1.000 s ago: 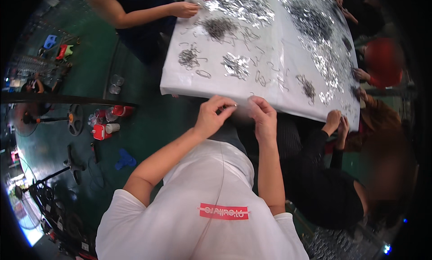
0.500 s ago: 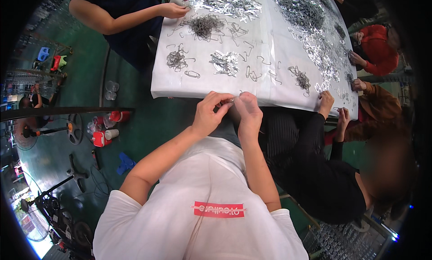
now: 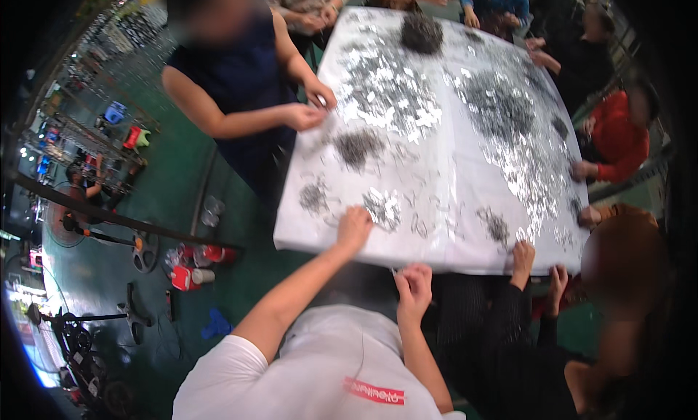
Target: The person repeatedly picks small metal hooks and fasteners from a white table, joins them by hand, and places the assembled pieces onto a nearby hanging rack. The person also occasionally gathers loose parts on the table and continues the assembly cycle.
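My left hand (image 3: 355, 229) reaches over the table's near edge, touching the left side of a small pile of flat silver metal pieces (image 3: 384, 208). Its fingertips are blurred, so their grip cannot be told. Just off the table edge, my right hand (image 3: 414, 286) is closed in a pinch. A tiny thin bit shows at its fingertips, too small to make out. Left of the silver pile lies a small heap of bent wire hooks (image 3: 314, 197), with a larger heap of hooks (image 3: 356, 148) behind it. Loose wire hooks (image 3: 419, 227) are scattered to the right.
The white-covered table (image 3: 342, 250) carries big spreads of silver pieces (image 3: 396, 93) and wire parts (image 3: 502, 104). A co-worker in dark blue (image 3: 240, 64) stands at the left; one in black (image 3: 502, 340) sits close on my right. Others line the far and right sides.
My hands, together at the table edge before, have parted. The left has gone forward to the silver pile; the right stays near the edge. The view has shifted, showing more of the table's far side.
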